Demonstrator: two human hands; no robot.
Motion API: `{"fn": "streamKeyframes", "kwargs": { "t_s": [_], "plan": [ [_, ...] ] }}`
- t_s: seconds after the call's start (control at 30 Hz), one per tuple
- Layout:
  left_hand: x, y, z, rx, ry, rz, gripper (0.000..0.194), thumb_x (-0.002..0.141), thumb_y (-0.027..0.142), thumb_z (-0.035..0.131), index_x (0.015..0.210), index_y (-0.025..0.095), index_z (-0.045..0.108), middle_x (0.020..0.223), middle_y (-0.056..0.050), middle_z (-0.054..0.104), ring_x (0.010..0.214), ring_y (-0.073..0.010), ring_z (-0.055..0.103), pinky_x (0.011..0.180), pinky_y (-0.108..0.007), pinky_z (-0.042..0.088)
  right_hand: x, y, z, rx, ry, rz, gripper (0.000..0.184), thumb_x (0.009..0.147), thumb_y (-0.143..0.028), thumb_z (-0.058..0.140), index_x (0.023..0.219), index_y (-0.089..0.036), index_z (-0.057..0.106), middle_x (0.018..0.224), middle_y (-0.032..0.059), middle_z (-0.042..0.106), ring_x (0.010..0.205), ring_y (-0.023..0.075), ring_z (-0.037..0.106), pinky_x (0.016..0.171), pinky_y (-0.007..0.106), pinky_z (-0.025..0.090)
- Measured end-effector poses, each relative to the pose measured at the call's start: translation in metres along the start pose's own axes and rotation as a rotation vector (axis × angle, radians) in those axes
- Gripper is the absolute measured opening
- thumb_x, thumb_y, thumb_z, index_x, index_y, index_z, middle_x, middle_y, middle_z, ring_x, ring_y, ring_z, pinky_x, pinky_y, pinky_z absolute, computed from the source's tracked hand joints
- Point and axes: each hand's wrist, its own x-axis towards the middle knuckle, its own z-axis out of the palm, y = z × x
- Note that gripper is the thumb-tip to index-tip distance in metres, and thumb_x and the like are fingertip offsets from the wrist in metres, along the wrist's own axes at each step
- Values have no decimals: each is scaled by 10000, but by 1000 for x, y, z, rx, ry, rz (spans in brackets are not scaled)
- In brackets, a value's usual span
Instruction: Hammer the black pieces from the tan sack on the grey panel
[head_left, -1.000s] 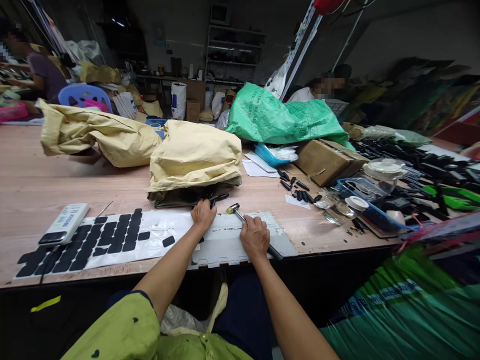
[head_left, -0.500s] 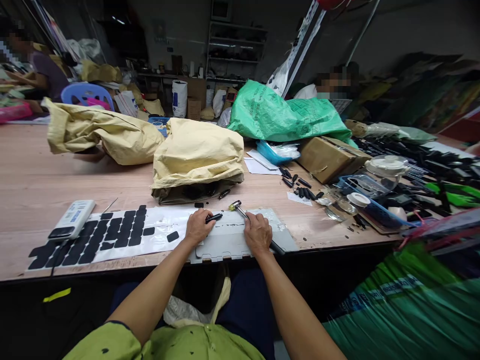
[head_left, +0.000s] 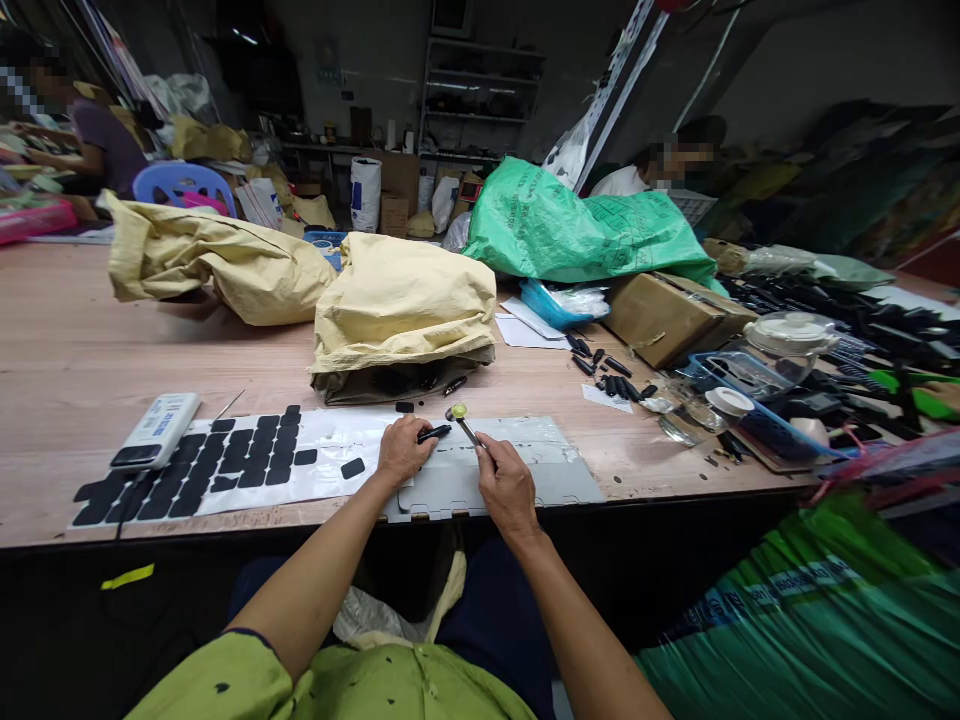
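Observation:
My left hand (head_left: 403, 450) is closed around a small, slim black part (head_left: 435, 432), whose free end points right. Closed on the metal shaft of a small hammer (head_left: 469, 432), my right hand (head_left: 507, 486) tilts it up to the left. The hammer's head, with a yellowish face, sits just above the black part; I cannot tell whether they touch. Under both hands lies a flat grey board (head_left: 536, 455). To the left, a white sheet (head_left: 322, 440) carries rows of black rounded pads (head_left: 255, 455).
Beige cloth bags (head_left: 405, 300) stand behind my hands. A white device (head_left: 157, 430) rests at left. Several black parts (head_left: 615, 387), a cardboard box (head_left: 667, 315) and a blue basket (head_left: 757, 410) occupy the right. A green sack (head_left: 585, 225) lies at the back. Two people sit farther off.
My right hand has shifted along the hammer and turned, bringing its head left toward the black part. My left hand keeps its hold. The whole view has shifted slightly.

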Motion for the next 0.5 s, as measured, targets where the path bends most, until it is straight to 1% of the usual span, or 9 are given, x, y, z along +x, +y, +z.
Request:
{"fn": "streamKeyframes", "kwargs": {
  "t_s": [0.1,0.17,0.27,0.37,0.43,0.5],
  "plan": [
    [-1,1,-1,5,-6,-3,146,812,287,638,938,235,692,941,-10,652,890,-173,582,808,-291,408,-3,-1,2,-23,-52,53,339,932,-278,417,1135,-201,678,1009,79,677,948,204,616,847,304,468],
    [-1,2,-2,8,-18,-11,141,814,291,639,933,239,693,942,-10,653,896,-176,582,817,-296,408,-3,-2,3,-13,-43,68,337,930,-282,420,1128,-198,679,1008,82,679,942,207,616,847,307,470],
    [-2,3,-3,1,-23,-20,141,811,283,647,937,242,695,939,-11,652,897,-176,583,818,-294,412,-4,-8,3,18,-28,22,349,943,-300,411,1154,-193,668,1029,90,675,955,205,615,851,302,470],
    [-1,2,-2,-8,-10,-17,164,805,275,657,961,238,694,951,-11,653,899,-176,583,816,-293,415,-8,-13,5,11,-72,-21,345,946,-288,414,1165,-193,663,1008,82,672,951,198,617,842,287,466],
    [-1,2,-1,-6,-8,-16,180,804,278,659,976,235,693,962,-13,654,907,-179,583,822,-295,415,-10,-13,7,-9,-110,-11,333,939,-271,425,1154,-197,667,981,71,672,925,193,619,825,278,464],
    [-1,2,-1,1,-13,-16,183,803,281,658,976,232,692,962,-15,656,911,-181,584,830,-297,415,-7,-9,7,-28,-117,10,324,934,-263,429,1144,-204,669,973,62,671,906,187,616,813,273,459]
  ]
}}
